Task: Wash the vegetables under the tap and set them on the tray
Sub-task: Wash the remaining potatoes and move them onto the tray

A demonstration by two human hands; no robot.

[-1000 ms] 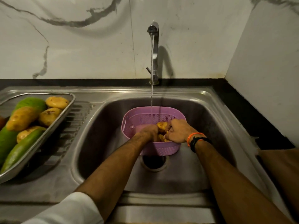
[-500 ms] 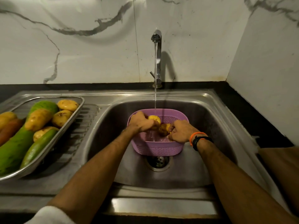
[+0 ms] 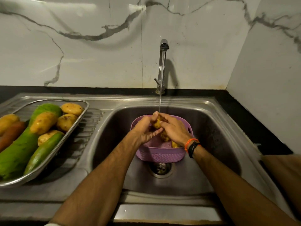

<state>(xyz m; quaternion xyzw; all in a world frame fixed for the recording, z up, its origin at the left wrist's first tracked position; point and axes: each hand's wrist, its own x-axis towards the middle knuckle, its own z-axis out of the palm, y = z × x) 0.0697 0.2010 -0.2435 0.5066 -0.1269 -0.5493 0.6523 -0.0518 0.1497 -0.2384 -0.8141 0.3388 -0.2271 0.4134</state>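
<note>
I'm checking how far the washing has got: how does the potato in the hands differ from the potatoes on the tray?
The held potato is gripped by both hands, left and right, under the running tap above the basket. The tray potatoes lie untouched beside the gourds. All are yellowish.

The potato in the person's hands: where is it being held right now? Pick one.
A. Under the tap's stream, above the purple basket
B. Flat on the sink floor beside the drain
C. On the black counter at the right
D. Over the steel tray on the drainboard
A: both the left hand and right hand cup the potato where the tap stream lands, above the purple basket.
</note>
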